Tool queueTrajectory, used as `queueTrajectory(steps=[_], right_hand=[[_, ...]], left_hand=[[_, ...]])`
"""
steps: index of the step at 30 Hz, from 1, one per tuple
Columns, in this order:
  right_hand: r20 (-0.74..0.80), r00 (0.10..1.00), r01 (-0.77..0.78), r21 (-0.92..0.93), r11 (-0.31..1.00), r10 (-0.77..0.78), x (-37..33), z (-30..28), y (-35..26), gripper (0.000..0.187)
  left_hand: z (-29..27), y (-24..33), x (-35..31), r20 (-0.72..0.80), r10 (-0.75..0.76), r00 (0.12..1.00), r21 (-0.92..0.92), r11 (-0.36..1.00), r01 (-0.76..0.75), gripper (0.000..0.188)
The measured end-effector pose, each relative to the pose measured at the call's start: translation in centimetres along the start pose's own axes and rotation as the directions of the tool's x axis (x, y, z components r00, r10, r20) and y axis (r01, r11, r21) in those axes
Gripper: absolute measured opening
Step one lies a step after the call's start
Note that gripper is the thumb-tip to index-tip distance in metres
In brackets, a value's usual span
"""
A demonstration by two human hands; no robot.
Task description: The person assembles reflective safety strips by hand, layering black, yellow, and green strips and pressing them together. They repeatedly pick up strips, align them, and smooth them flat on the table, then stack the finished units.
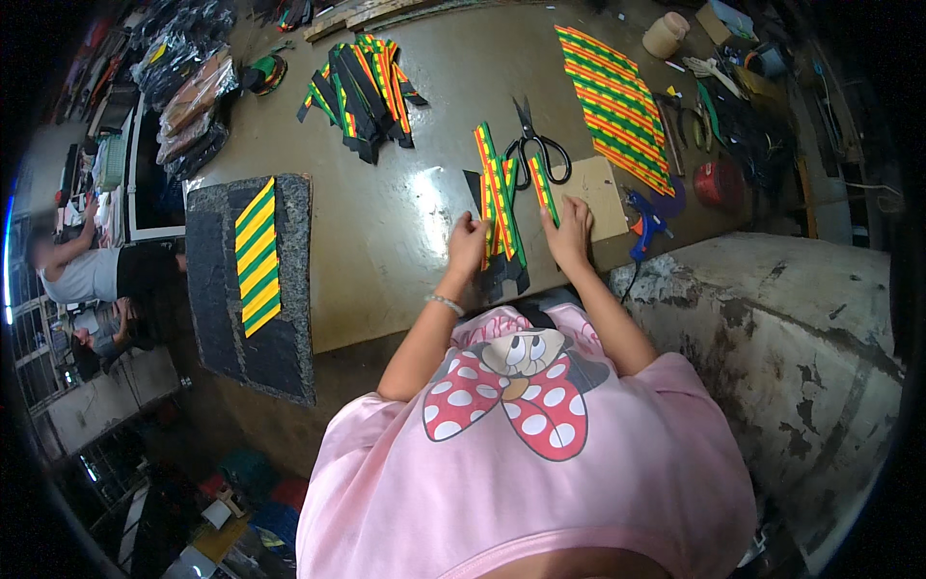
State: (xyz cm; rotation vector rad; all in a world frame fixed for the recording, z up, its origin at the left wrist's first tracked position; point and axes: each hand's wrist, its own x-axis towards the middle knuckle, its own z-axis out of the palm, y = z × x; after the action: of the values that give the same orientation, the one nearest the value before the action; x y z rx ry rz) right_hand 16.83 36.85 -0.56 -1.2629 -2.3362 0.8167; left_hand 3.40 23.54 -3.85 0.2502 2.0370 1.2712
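Note:
A small pile of striped strips (497, 198) in green, yellow and red lies in front of me, with black pieces (509, 282) under it. At the pile's left edge is my left hand (466, 243), its fingers curled together; whether a strip is pinched in them is hidden. My right hand (571, 236) holds the near end of a single striped strip (543, 185) between thumb and fingers. Just beyond lie black-handled scissors (526, 145), blades pointing away. A tan card (606, 198) lies beside my right hand.
Farther off lie a heap of black and striped strips (367, 92) and a large striped sheet (617, 106). A blue glue gun (646, 227) sits right, near a red container (716, 181). At left, a dark board (212, 280) carries a yellow-green striped piece (258, 256). People (92, 275) sit far left.

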Motion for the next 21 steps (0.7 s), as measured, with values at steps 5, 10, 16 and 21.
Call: queueTrajectory(steps=[5, 10, 16, 21], right_hand=[[0.032, 0.996, -0.081, -0.029, 0.996, 0.082, -1.4, 4.6, 1.2, 0.053], [0.645, 0.671, -0.722, 0.458, 0.519, 0.366, -2.6, 4.5, -0.1, 0.030], [0.749, 0.662, -0.577, 0.525, 0.625, -0.017, -4.7, 2.6, -4.2, 0.029], [0.629, 0.758, -0.008, 0.274, 0.962, -0.173, -2.3, 1.6, -7.1, 0.029]], left_hand=[[4.7, 0.8, -0.1, 0.021, -0.126, 0.992, -0.029, 0.991, 0.127, 0.091], [0.7, 2.4, 0.3, 0.382, -0.284, 0.879, 0.016, 0.953, 0.301, 0.054], [-2.0, 3.2, -4.4, 0.228, -0.148, 0.962, -0.266, 0.941, 0.208, 0.042], [-5.5, 4.1, -5.5, 0.290, -0.203, 0.935, -0.546, 0.767, 0.336, 0.027]])
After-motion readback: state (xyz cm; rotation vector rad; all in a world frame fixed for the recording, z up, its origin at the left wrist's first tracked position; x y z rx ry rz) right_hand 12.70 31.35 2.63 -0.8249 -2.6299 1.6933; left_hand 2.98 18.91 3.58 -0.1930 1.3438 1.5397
